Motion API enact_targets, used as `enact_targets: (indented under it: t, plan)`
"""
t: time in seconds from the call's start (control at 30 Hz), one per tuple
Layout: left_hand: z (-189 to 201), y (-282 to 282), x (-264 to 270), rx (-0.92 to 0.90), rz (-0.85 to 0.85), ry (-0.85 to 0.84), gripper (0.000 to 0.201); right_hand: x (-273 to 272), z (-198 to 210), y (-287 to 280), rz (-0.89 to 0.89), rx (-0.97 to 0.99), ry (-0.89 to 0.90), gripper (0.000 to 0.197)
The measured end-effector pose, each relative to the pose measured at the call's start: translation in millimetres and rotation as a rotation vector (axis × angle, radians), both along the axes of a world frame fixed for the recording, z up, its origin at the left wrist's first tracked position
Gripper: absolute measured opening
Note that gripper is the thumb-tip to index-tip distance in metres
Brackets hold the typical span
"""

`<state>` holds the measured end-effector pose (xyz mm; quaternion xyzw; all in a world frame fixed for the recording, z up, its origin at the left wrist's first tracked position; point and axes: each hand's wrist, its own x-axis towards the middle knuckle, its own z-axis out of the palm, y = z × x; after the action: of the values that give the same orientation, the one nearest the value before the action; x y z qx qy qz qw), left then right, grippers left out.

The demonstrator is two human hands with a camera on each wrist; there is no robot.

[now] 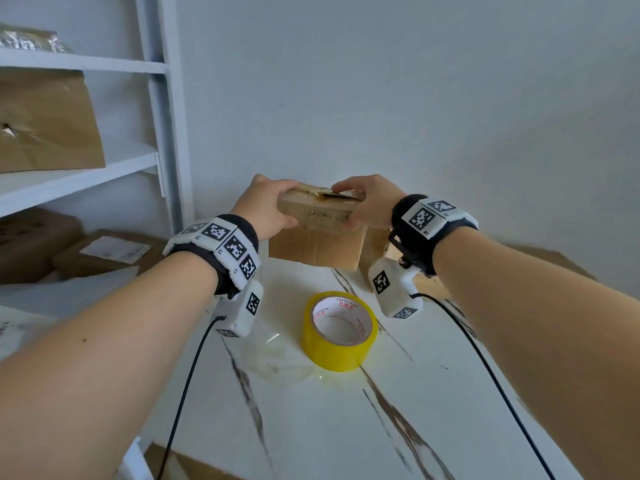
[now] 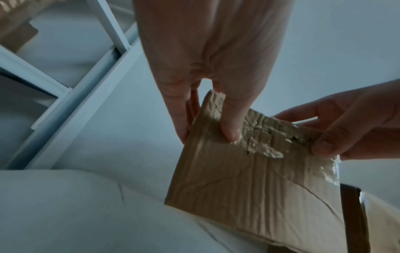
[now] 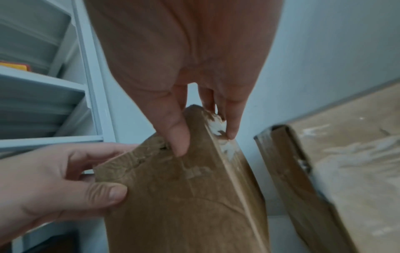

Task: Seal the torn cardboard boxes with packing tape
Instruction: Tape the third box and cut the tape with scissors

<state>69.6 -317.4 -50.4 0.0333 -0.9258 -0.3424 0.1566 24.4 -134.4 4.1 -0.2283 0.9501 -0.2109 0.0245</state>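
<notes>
A small flat cardboard box (image 1: 317, 233) with crinkled old tape stands on end at the far side of the white table (image 1: 346, 427). My left hand (image 1: 268, 207) grips its top left corner, thumb on the near face. My right hand (image 1: 367, 206) grips the top right corner the same way. In the left wrist view the box (image 2: 255, 179) shows a torn, taped patch near the top edge, and in the right wrist view the box (image 3: 184, 196) shows a small tear beside my thumb. A yellow roll of packing tape (image 1: 339, 330) lies flat on the table, nearer me than the box.
A second cardboard box (image 3: 335, 171) leans against the wall right of the held one. White shelving (image 1: 86, 168) at the left holds brown parcels (image 1: 45, 123); more boxes (image 1: 104, 254) lie under it. A clear wrinkled film scrap (image 1: 277, 358) lies left of the tape roll.
</notes>
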Motion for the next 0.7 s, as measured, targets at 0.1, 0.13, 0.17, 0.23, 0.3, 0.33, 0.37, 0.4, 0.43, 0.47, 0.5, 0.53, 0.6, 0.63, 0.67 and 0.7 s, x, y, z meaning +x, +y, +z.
enact_targets:
  t: [0.1, 0.13, 0.17, 0.23, 0.3, 0.33, 0.37, 0.4, 0.43, 0.47, 0.5, 0.53, 0.6, 0.63, 0.67, 0.7]
  plan:
    - [-14.1, 8.8, -15.7, -0.032, -0.024, -0.052, 0.066, -13.7, -11.3, 8.5, -0.015, 0.085, 0.005, 0.064]
    - [-18.1, 11.3, -20.3, -0.053, -0.029, -0.068, 0.066, -17.5, -14.1, 11.2, -0.013, 0.117, -0.002, 0.064]
    - [-21.3, 13.1, -24.4, -0.071, -0.032, -0.083, 0.066, -21.4, -15.7, 14.0, -0.006, 0.147, -0.014, 0.064]
    - [-24.1, 14.0, -30.9, -0.091, -0.035, -0.087, 0.065, -28.5, -12.2, 21.2, 0.004, 0.165, -0.027, 0.064]
    - [-24.6, 13.1, -37.0, -0.091, -0.042, -0.08, 0.064, -33.4, -2.1, 32.7, -0.018, 0.112, -0.035, 0.062]
    - [-24.1, 12.9, -38.2, -0.093, -0.044, -0.082, 0.065, -35.2, 2.5, 40.0, -0.038, 0.111, -0.049, 0.063]
    - [-24.2, 12.7, -39.4, -0.093, -0.045, -0.082, 0.065, -37.0, 5.0, 48.2, -0.057, 0.146, -0.074, 0.065]
    - [-24.5, 12.2, -40.6, -0.089, -0.041, -0.082, 0.065, -38.2, 5.5, 56.0, -0.08, 0.205, -0.108, 0.07]
    - [-25.6, 11.2, -42.3, -0.09, -0.04, -0.075, 0.065, -39.6, 3.5, 63.5, -0.094, 0.259, -0.142, 0.074]
    - [-25.6, 11.7, -41.7, -0.088, -0.04, -0.071, 0.064, -38.2, -0.4, 68.3, -0.102, 0.286, -0.17, 0.077]
    - [-26.3, 11.7, -42.3, -0.09, -0.041, -0.067, 0.064, -38.1, -5.6, 72.2, -0.11, 0.279, -0.173, 0.079]
    - [-26.2, 12.5, -42.4, -0.09, -0.038, -0.065, 0.064, -38.0, -11.0, 74.3, -0.123, 0.257, -0.154, 0.08]
    - [-26.3, 14.2, -42.4, -0.088, -0.038, -0.051, 0.064, -37.7, -19.0, 74.0, -0.156, 0.229, -0.095, 0.081]
    - [-27.4, 15.4, -42.3, -0.083, -0.038, -0.036, 0.063, -39.4, -23.0, 74.2, -0.179, 0.227, -0.063, 0.082]
    - [-27.5, 16.5, -41.6, -0.074, -0.031, -0.031, 0.063, -38.6, -25.4, 73.7, -0.208, 0.226, -0.041, 0.083]
    - [-29.5, 16.5, -42.9, -0.064, -0.032, -0.022, 0.062, -40.3, -29.2, 74.7, -0.221, 0.217, -0.032, 0.083]
